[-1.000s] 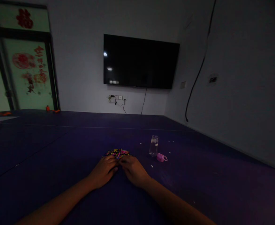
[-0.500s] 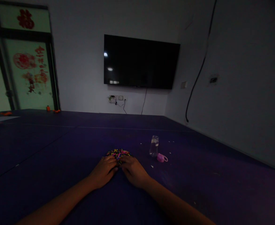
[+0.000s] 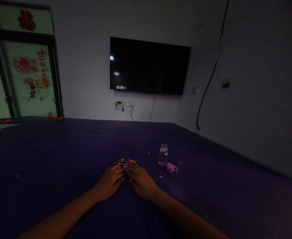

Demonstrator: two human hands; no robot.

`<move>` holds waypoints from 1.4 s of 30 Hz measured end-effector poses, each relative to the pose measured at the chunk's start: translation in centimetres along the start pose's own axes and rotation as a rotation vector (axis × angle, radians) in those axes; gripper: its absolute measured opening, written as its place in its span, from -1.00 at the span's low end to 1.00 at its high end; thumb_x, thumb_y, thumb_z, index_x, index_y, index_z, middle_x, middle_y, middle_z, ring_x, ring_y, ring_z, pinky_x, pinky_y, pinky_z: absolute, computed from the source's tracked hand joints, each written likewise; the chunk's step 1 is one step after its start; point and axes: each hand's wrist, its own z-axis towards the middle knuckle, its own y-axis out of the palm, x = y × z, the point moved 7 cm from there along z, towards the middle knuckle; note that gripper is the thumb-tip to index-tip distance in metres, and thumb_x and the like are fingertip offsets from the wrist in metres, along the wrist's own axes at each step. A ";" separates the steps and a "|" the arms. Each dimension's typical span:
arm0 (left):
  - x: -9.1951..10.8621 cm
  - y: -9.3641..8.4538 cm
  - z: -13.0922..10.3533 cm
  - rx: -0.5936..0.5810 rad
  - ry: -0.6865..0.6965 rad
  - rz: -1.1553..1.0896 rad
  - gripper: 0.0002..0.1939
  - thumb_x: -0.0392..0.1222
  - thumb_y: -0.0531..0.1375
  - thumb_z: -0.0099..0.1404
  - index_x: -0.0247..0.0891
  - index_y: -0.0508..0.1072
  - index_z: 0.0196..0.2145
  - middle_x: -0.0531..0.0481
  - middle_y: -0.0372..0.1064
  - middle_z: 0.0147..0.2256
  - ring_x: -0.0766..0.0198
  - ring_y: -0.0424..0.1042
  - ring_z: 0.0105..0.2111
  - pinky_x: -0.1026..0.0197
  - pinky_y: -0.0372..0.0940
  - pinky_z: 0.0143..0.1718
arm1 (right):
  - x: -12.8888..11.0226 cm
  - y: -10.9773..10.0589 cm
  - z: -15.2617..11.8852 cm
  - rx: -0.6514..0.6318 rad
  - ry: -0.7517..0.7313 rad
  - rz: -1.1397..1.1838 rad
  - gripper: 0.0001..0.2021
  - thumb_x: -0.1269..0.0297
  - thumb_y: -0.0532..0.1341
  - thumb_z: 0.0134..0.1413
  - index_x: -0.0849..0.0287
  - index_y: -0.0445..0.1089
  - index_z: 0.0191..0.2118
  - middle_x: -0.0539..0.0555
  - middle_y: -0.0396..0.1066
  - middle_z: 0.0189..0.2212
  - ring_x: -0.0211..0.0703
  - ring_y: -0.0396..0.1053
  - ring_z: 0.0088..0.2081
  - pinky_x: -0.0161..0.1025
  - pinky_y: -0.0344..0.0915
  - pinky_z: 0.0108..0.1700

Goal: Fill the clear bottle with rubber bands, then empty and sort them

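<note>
A low pile of small, thin multicoloured pieces, black, yellow and pink, lies on the dark purple surface; they are too small to make out their kind. My left hand rests at the near left side of the pile, fingers stretched over its edge. Opposite it, my right hand lies at the near right side with its fingertips touching the pieces. Both hands look open, and their fingers hide the near part of the heap. Right of the pile stands a clear bottle, uncapped, and beside its base lies a pink cap with a loop.
White scraps are scattered near the bottle. Orange objects sit at the far left edge by a glass door. A television hangs on the far wall, and a black cable runs down the right wall.
My right fingers have shifted slightly at the pile's edge, and a few pieces there lie differently. My left hand, the bottle and the cap stay in place.
</note>
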 end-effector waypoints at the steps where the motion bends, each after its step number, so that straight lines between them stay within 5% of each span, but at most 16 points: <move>1: -0.1 0.0 0.0 0.001 0.000 -0.001 -0.78 -0.28 0.04 0.30 -0.22 0.43 -0.17 -0.06 0.42 -0.19 0.13 0.31 -0.07 0.02 0.21 -0.03 | 0.0 0.0 0.0 -0.001 0.004 0.005 -0.66 0.44 0.09 0.08 0.19 0.30 0.01 0.15 0.28 0.04 -0.04 0.15 0.11 -0.07 0.09 0.12; 42: 0.0 -0.2 -0.2 0.044 0.033 0.021 -0.66 -0.29 0.01 0.30 -0.18 0.29 0.03 -0.11 0.27 0.06 0.11 0.21 0.08 -0.08 0.12 0.09 | 0.0 -0.5 -0.1 0.067 -0.017 0.029 -0.52 0.52 -0.01 0.08 0.24 0.15 0.16 0.21 0.22 0.11 -0.09 0.18 0.12 -0.08 0.15 0.13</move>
